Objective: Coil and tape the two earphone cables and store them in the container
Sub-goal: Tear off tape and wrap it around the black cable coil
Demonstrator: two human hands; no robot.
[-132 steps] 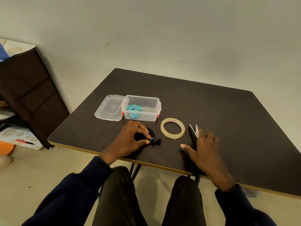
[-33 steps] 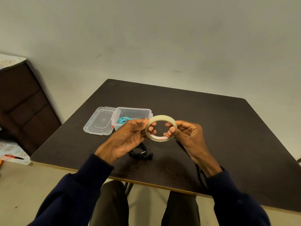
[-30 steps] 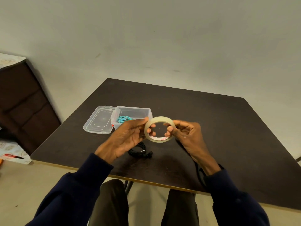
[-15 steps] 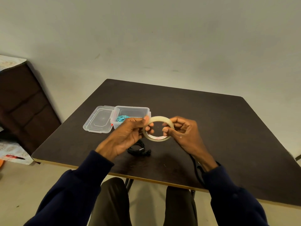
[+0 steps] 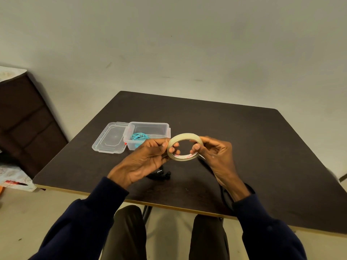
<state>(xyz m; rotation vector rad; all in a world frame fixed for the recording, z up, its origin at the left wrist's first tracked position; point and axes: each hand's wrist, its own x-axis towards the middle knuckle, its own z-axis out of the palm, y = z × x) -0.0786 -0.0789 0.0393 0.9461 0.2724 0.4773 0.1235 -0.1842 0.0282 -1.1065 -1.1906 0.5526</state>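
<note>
Both hands hold a clear tape roll (image 5: 183,136) up above the dark table (image 5: 244,147). My left hand (image 5: 146,158) pinches its left rim, thumb outside and a finger inside the ring. My right hand (image 5: 214,152) grips the right rim the same way. Under my left hand, a coiled black earphone cable (image 5: 161,175) lies on the table, partly hidden. A coiled teal earphone cable (image 5: 139,136) lies inside the open clear container (image 5: 150,126).
The container's clear lid (image 5: 110,137) lies flat just left of it. A dark cabinet (image 5: 24,124) stands left of the table. My knees sit under the near table edge (image 5: 169,205). A dark strip on the table is hidden behind my right wrist.
My hands left the black coil and the table and lifted the tape roll. Over the last second the roll has turned slightly between my fingers; the coil stays on the table.
</note>
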